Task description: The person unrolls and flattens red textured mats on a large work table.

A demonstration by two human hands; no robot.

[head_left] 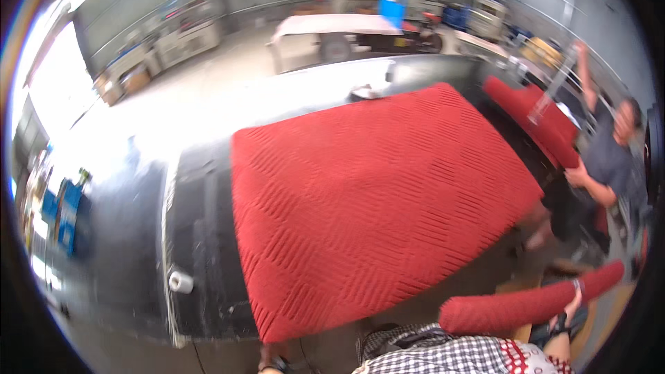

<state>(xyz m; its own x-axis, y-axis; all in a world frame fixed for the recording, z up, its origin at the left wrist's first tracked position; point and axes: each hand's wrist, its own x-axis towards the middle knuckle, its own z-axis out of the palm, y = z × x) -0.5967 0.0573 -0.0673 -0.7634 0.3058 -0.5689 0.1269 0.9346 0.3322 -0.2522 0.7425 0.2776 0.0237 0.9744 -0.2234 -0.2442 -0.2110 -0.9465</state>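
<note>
A red ribbed mat (374, 208) lies flat on the dark table (201, 235), its near edge overhanging toward the person. The right hand (571, 305) grips 1 rolled red mat (526, 301) near its end, low at the right; the left hand (273, 363) shows only at the bottom edge, and I cannot tell if it is open or closed. Beyond the table's far right corner, another person (609, 166) holds a second red roll (530, 118), and a small white tape roll (181, 281) sits on the table's left side.

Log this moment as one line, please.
right hand: gripping rolled red mat | left hand: at lower edge, grip unclear | red mat: flat on black table
</note>
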